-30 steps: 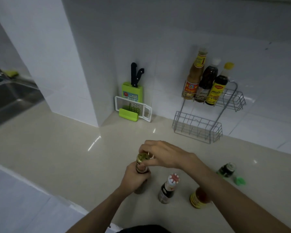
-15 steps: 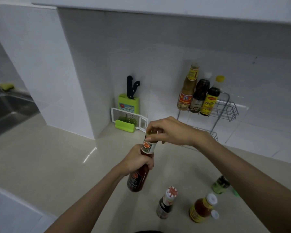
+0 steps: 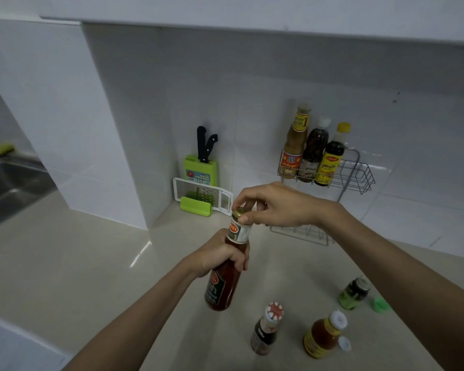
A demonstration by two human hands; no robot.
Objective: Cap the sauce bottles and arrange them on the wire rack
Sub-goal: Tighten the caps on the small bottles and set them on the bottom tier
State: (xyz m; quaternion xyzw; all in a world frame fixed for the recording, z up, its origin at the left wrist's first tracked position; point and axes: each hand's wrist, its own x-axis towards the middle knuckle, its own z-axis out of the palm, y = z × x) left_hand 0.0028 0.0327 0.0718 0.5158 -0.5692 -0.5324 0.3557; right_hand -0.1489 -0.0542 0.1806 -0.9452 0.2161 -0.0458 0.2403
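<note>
Head view: left hand (image 3: 220, 253) gripping neck of red sauce bottle (image 3: 223, 279), holding it tilted above beige counter (image 3: 65, 263) at frame centre. Right hand (image 3: 276, 204) pinching gold cap (image 3: 239, 211) on bottle mouth, fingers closed round it. Wire rack (image 3: 356, 172) sitting at 2 o'clock, three capped bottles standing in upper tier. Three more bottles waiting on counter at 5 o'clock, loose green cap (image 3: 379, 304) beside green bottle (image 3: 354, 291).

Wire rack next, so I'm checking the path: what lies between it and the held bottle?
Only the right hand, in the head view.
</note>
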